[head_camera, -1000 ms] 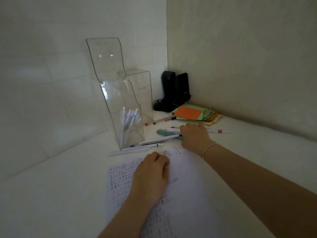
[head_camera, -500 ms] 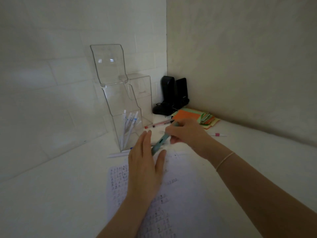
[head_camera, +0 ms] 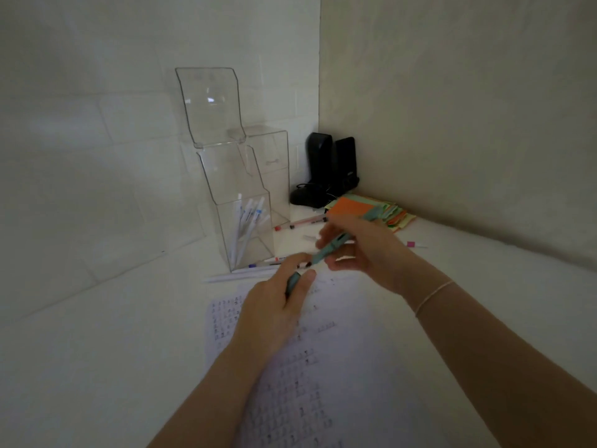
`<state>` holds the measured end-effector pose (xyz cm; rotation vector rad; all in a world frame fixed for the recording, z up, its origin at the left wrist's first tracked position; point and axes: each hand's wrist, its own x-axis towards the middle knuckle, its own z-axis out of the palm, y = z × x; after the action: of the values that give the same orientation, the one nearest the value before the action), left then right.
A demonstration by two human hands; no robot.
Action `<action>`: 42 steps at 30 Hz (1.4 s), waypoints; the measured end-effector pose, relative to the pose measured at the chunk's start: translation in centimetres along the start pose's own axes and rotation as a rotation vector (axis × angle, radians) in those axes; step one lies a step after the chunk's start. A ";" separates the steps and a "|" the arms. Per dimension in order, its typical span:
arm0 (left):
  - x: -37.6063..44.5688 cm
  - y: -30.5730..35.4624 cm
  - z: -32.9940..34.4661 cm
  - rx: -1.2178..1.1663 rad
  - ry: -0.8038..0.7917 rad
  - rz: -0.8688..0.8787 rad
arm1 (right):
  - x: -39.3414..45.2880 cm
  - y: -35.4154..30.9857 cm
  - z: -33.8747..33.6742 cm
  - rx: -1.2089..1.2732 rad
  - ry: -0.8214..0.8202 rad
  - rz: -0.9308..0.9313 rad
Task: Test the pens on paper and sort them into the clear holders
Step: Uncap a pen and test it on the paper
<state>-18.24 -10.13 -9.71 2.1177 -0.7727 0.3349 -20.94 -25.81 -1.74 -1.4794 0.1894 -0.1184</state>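
Teal pen: body (head_camera: pixel 330 248) gripped in right hand (head_camera: pixel 365 250), raised above the paper's far edge; cap (head_camera: pixel 293 281) pinched in left hand (head_camera: pixel 274 305), pulled apart from the body.
Paper: printed sheet (head_camera: pixel 339 367) lies flat on white bench (head_camera: pixel 97 350), beneath both forearms.
Clear holder: tall tiered one (head_camera: pixel 232 176) upright beyond the sheet; its front pocket holds white pens (head_camera: pixel 247 221).
Loose pens: several (head_camera: pixel 268 261) lie at the holder's foot.
Corner: black speakers (head_camera: pixel 329 169), coloured paper stack (head_camera: pixel 371 210).
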 end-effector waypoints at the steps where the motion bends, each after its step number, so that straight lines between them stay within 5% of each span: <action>1: 0.0 -0.4 -0.2 0.071 -0.005 -0.014 | 0.0 0.1 -0.6 0.053 0.026 0.009; 5: 0.0 -1.0 0.1 0.365 -0.077 -0.082 | -1.0 1.9 -1.4 0.019 0.025 -0.007; 12: 0.0 -1.0 0.8 0.533 -0.208 -0.065 | -1.3 7.1 -1.2 -0.226 0.235 -0.036; 18: 0.0 -1.2 1.0 0.526 -0.201 -0.042 | -1.2 8.4 -0.7 -0.505 0.392 -0.118; 42: 0.0 -1.5 1.1 0.485 -0.176 -0.030 | -1.0 9.0 -0.6 -0.607 0.408 -0.187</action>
<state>-17.29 -10.26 -11.31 2.6393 -0.8199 0.3493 -22.39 -25.42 -10.67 -2.0666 0.4445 -0.5547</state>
